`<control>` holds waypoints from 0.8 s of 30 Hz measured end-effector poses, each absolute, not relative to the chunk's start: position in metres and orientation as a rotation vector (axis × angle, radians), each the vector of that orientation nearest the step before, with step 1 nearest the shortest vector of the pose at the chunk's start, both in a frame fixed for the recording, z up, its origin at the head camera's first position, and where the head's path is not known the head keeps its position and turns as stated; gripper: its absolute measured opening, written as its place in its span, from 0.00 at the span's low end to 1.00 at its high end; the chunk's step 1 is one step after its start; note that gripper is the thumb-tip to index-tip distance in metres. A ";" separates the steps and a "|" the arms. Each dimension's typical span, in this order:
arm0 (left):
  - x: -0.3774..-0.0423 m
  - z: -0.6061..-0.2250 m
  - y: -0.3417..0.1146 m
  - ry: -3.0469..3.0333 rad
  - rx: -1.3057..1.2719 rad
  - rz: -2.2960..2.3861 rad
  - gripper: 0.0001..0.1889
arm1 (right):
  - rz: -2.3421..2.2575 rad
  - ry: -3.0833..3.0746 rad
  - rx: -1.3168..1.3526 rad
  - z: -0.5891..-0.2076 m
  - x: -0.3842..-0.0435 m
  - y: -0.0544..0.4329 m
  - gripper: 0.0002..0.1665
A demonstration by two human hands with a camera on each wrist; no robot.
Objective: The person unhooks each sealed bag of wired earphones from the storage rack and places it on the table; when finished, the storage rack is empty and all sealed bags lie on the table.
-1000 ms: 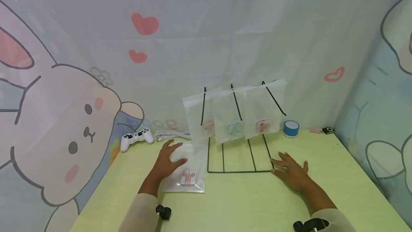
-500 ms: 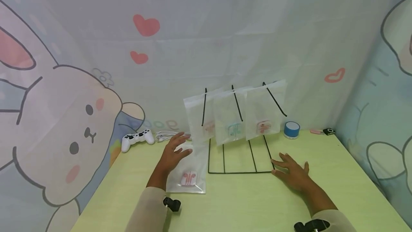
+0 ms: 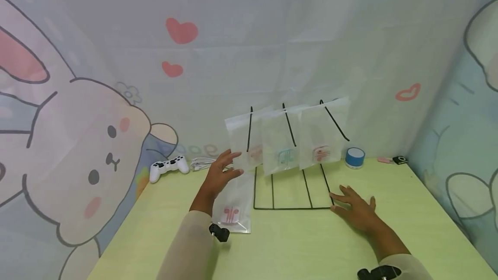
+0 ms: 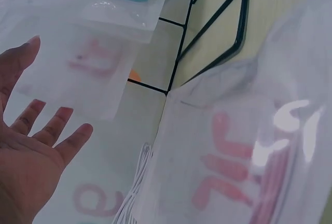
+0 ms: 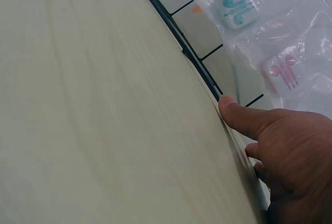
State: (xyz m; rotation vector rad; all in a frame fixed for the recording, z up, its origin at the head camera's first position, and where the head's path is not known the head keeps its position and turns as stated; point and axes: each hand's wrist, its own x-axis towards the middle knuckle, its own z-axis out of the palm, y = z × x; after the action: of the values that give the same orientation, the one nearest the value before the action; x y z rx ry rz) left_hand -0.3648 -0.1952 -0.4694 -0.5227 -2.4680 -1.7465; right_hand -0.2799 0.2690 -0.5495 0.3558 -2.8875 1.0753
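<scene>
My left hand (image 3: 218, 178) is raised with spread fingers, its fingertips near the lower edge of the leftmost hanging clear bag (image 3: 238, 133). Its palm holds nothing in the left wrist view. Below it lies another clear bag (image 3: 241, 202) with pink earphones (image 3: 231, 214) in a case, partly hidden by the arm. Two more bags hang from the black wire rack (image 3: 292, 208), one with teal earphones (image 3: 285, 156), one with red ones (image 3: 321, 153). My right hand (image 3: 355, 208) touches the rack's front right corner, thumb (image 5: 236, 115) on the wire, fingers fairly straight.
A white game controller (image 3: 169, 167) and a coiled white cable (image 3: 202, 163) lie at the back left. A blue round speaker (image 3: 355, 158) stands right of the rack. Beyond it lie a small pink item (image 3: 384, 160) and a small black device (image 3: 400, 160). A printed cloth (image 3: 241, 55) hangs behind.
My left hand has moved up and to the right, from over the lying bag to beside the leftmost hanging bag. The right hand stays at the rack's corner.
</scene>
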 end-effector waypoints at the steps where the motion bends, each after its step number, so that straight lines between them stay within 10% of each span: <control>1: -0.366 -0.469 -0.193 -2.470 -0.511 -1.762 0.33 | 1.077 -2.889 0.357 -0.550 -0.280 0.269 0.33; 24: -0.382 -0.460 -0.161 -2.541 -0.447 -1.642 0.33 | 1.131 -2.876 0.360 -0.553 -0.281 0.271 0.33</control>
State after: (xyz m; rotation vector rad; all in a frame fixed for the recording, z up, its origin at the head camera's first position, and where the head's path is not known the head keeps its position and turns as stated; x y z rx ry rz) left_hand -0.3821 -0.1613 -0.4603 -0.4472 -2.5408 -1.6422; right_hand -0.2808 0.2705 -0.5528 0.3597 -2.8760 1.1311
